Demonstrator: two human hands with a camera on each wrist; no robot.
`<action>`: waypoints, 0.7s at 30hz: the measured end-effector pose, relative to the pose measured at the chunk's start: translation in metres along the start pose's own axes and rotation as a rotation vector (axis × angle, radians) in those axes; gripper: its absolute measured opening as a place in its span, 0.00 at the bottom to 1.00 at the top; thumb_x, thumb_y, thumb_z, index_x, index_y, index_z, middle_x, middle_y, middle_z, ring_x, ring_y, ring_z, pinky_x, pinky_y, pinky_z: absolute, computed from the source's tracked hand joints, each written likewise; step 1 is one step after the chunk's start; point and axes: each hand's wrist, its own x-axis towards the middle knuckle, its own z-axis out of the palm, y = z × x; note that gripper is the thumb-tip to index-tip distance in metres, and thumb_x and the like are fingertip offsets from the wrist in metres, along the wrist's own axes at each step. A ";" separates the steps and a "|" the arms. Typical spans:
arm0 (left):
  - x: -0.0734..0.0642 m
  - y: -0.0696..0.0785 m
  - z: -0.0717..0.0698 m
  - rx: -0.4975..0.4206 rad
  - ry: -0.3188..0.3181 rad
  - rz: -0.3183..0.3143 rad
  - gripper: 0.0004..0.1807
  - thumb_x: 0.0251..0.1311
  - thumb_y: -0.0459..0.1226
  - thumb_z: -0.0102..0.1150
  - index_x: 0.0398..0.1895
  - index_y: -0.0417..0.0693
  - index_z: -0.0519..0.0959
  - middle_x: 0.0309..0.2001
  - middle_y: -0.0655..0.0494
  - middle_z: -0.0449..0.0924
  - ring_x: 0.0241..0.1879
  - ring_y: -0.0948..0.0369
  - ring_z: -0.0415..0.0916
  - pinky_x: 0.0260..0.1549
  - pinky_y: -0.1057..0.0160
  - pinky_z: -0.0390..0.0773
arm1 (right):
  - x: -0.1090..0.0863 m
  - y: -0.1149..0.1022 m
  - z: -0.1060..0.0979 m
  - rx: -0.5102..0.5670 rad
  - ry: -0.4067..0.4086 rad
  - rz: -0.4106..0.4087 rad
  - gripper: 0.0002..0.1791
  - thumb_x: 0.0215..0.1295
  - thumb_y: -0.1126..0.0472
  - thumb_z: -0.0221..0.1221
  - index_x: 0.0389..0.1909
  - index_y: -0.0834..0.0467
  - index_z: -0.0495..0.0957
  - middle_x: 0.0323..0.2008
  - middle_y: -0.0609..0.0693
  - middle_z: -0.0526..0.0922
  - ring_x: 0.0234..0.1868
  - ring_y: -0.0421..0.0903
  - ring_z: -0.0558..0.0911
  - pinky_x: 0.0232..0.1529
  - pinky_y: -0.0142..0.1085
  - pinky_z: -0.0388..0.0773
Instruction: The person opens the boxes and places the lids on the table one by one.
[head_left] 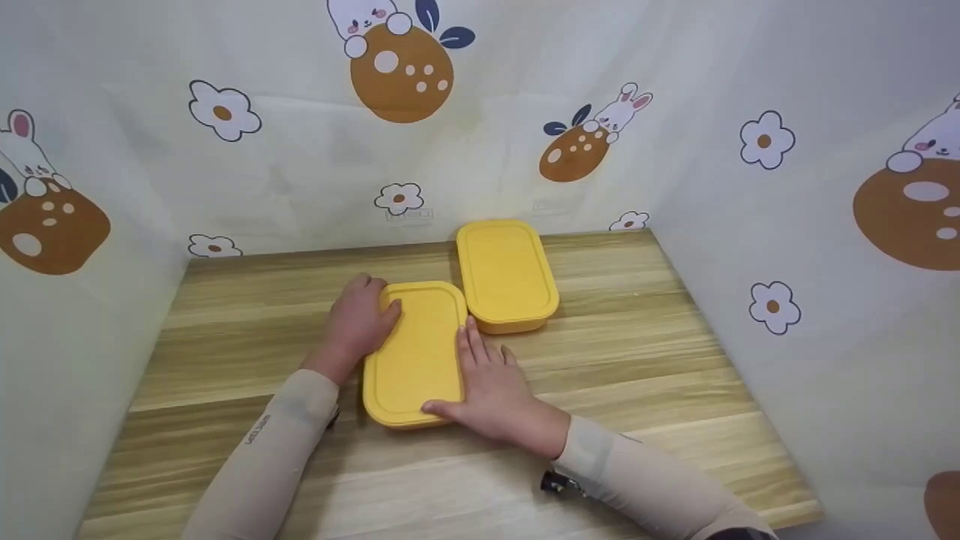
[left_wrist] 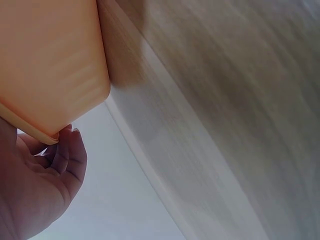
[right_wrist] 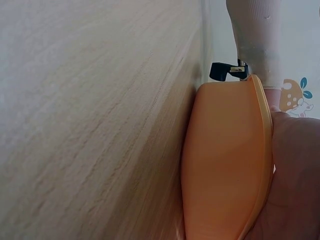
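Note:
A yellow lidded food container [head_left: 416, 352] stands on the wooden table with its lid on. At its far left corner my left hand [head_left: 358, 319] grips the rim, thumb over the lid. In the left wrist view, the fingers [left_wrist: 75, 160] of that hand curl under the lid's corner, beside the container's wall [left_wrist: 55, 55]. My right hand [head_left: 495, 390] lies along the right edge with its fingers stretched out and its thumb on the lid near the front. The right wrist view shows the container's side wall [right_wrist: 225, 160] low against the tabletop, with the right palm [right_wrist: 295, 175] against the lid's rim.
A second yellow lidded container [head_left: 506, 270] stands behind and to the right, close to the first one's far right corner. Cloth walls [head_left: 300, 165] with rabbit and flower prints enclose the table [head_left: 637, 390] at the back and both sides.

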 end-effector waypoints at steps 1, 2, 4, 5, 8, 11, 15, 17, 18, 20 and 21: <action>0.000 0.000 0.000 0.000 0.001 0.001 0.31 0.79 0.49 0.57 0.69 0.31 0.77 0.62 0.35 0.75 0.63 0.38 0.75 0.66 0.37 0.76 | 0.000 0.000 0.000 0.002 -0.002 0.001 0.77 0.61 0.07 0.42 0.91 0.62 0.36 0.90 0.58 0.32 0.90 0.56 0.44 0.83 0.64 0.51; 0.000 0.000 0.000 0.000 0.002 0.001 0.31 0.79 0.49 0.57 0.69 0.31 0.77 0.62 0.35 0.75 0.63 0.38 0.75 0.66 0.37 0.76 | 0.000 0.000 0.000 0.005 -0.002 0.001 0.77 0.61 0.07 0.42 0.91 0.62 0.36 0.90 0.58 0.32 0.90 0.55 0.43 0.83 0.64 0.51; -0.001 0.000 0.000 0.004 0.002 0.003 0.31 0.79 0.49 0.56 0.69 0.30 0.77 0.63 0.35 0.75 0.63 0.38 0.75 0.67 0.37 0.76 | 0.000 0.000 0.001 0.009 -0.003 0.001 0.77 0.61 0.07 0.43 0.91 0.62 0.36 0.90 0.58 0.32 0.90 0.55 0.43 0.84 0.64 0.50; 0.000 0.000 0.000 0.006 0.001 0.003 0.31 0.79 0.49 0.56 0.69 0.30 0.77 0.63 0.35 0.75 0.63 0.38 0.75 0.67 0.37 0.76 | 0.000 0.000 0.000 0.009 -0.005 0.001 0.77 0.61 0.07 0.43 0.91 0.62 0.36 0.90 0.58 0.32 0.90 0.55 0.43 0.84 0.64 0.50; 0.000 -0.001 0.000 0.018 0.003 0.010 0.31 0.79 0.48 0.56 0.69 0.30 0.77 0.61 0.36 0.75 0.61 0.39 0.75 0.66 0.38 0.77 | 0.000 0.000 0.001 0.008 -0.006 0.002 0.77 0.61 0.07 0.42 0.90 0.62 0.36 0.90 0.58 0.32 0.90 0.56 0.44 0.83 0.64 0.51; 0.001 -0.001 0.001 0.027 0.006 0.021 0.29 0.79 0.48 0.56 0.67 0.30 0.78 0.60 0.36 0.74 0.60 0.40 0.75 0.65 0.38 0.77 | 0.001 0.000 0.001 0.008 -0.004 0.004 0.77 0.61 0.06 0.42 0.90 0.62 0.36 0.90 0.58 0.32 0.89 0.57 0.44 0.83 0.64 0.51; 0.002 -0.001 0.000 0.043 0.008 0.023 0.29 0.79 0.47 0.56 0.65 0.29 0.79 0.60 0.35 0.75 0.59 0.39 0.76 0.64 0.37 0.78 | 0.001 0.000 0.002 0.013 -0.003 0.005 0.77 0.60 0.06 0.42 0.90 0.62 0.36 0.90 0.58 0.32 0.89 0.57 0.44 0.83 0.64 0.52; 0.003 0.000 0.000 0.054 0.006 0.020 0.29 0.79 0.47 0.56 0.66 0.29 0.78 0.61 0.34 0.74 0.60 0.39 0.76 0.65 0.37 0.78 | 0.001 0.000 0.001 0.015 -0.006 0.004 0.78 0.60 0.06 0.42 0.90 0.62 0.36 0.90 0.58 0.32 0.89 0.58 0.44 0.83 0.64 0.52; 0.003 0.000 0.000 0.061 0.005 0.019 0.29 0.79 0.47 0.55 0.66 0.28 0.78 0.62 0.34 0.74 0.61 0.38 0.76 0.65 0.37 0.77 | 0.001 0.000 0.001 0.015 -0.008 0.004 0.78 0.60 0.06 0.42 0.90 0.62 0.36 0.90 0.58 0.32 0.89 0.58 0.44 0.83 0.64 0.51; 0.003 0.000 0.000 0.074 0.004 0.023 0.29 0.79 0.47 0.55 0.66 0.28 0.78 0.62 0.33 0.74 0.61 0.38 0.76 0.65 0.36 0.77 | 0.000 0.000 0.001 0.016 -0.009 0.002 0.78 0.60 0.06 0.41 0.90 0.62 0.36 0.89 0.59 0.31 0.89 0.58 0.44 0.83 0.64 0.52; 0.003 0.001 0.000 0.080 0.005 0.026 0.29 0.80 0.47 0.55 0.66 0.27 0.78 0.61 0.33 0.74 0.60 0.38 0.76 0.64 0.36 0.78 | 0.000 0.000 0.000 0.022 -0.009 0.002 0.78 0.60 0.06 0.42 0.90 0.62 0.36 0.89 0.59 0.31 0.89 0.58 0.44 0.83 0.64 0.52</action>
